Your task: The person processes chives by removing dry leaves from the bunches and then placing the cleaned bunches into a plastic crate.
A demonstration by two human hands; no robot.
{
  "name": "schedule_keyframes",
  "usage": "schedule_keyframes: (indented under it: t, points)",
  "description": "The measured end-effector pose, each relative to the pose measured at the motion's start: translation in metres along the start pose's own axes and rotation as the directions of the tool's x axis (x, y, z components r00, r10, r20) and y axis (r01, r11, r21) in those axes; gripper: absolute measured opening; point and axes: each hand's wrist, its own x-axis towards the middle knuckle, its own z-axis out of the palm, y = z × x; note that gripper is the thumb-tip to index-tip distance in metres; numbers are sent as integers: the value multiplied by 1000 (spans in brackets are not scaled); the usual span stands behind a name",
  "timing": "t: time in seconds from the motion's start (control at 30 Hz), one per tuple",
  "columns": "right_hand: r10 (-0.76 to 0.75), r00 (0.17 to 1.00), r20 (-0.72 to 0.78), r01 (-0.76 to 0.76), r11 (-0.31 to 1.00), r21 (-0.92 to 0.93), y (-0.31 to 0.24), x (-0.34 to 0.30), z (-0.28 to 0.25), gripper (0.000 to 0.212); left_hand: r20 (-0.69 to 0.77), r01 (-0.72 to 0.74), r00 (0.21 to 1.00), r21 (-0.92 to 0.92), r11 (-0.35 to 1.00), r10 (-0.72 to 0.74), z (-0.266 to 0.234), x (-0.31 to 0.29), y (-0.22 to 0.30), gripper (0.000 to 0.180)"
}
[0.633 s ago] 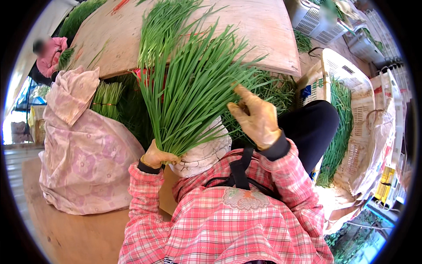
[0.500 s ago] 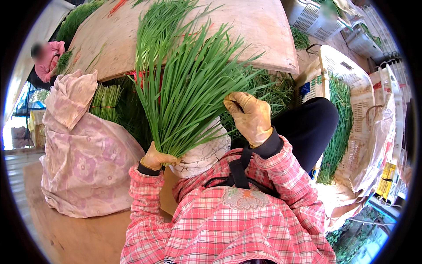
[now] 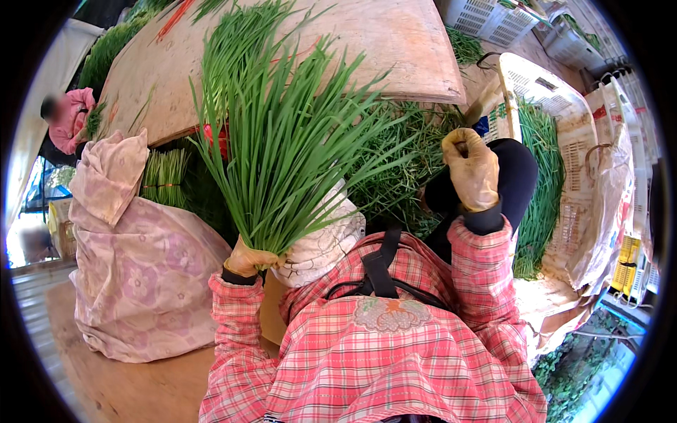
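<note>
My left hand (image 3: pixel 248 258), in a pale yellowish glove, is closed around the lower ends of a large bunch of green chives (image 3: pixel 282 155). The long flat leaves fan upward and outward from it. My right hand (image 3: pixel 472 169), gloved alike, is off to the right above my dark-trousered knee, apart from the bunch. Its fingers are curled together, and whatever they may pinch is hidden. Loose chive leaves (image 3: pixel 395 173) lie heaped between the bunch and that hand. Beyond the bunch, more chives (image 3: pixel 243 53) lie on a wooden board (image 3: pixel 395 49).
At right stands a white plastic crate (image 3: pixel 543 81) holding long green leaves. A flowered cloth (image 3: pixel 148 275) covers something at left, beside tied chive bundles (image 3: pixel 164 173). Other crates (image 3: pixel 486 21) stand at the far right. A person in pink (image 3: pixel 70 123) sits at the far left.
My right hand has moved right, away from the leaves to above my knee, its fingers still curled. The left hand keeps its hold on the chives. The view has shifted slightly.
</note>
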Motion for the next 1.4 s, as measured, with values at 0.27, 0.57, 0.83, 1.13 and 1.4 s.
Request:
schedule_keyframes:
  t: [0.27,0.57,0.83,1.13,1.4]
  points:
    - [-247,968,54,220,929,298,-45,-19,11,12,-30,25,999,67,997,-23,3,-1,1,54]
    - [-447,894,10,445,892,75,-92,4,24,29,-17,-6,1000,121,993,8,1,1,1,56]
    - [-110,992,54,53,779,625,-62,43,41,14,-26,4,1000,114,993,-1,-11,-1,-9,57]
    - [-201,940,274,151,969,193,21,38,15,28,28,41,999,92,995,-44,-12,1,-9,53]
    - [-317,769,554,314,944,104,26,22,69,18,28,-15,1000,111,994,12,-4,1,-2,50]
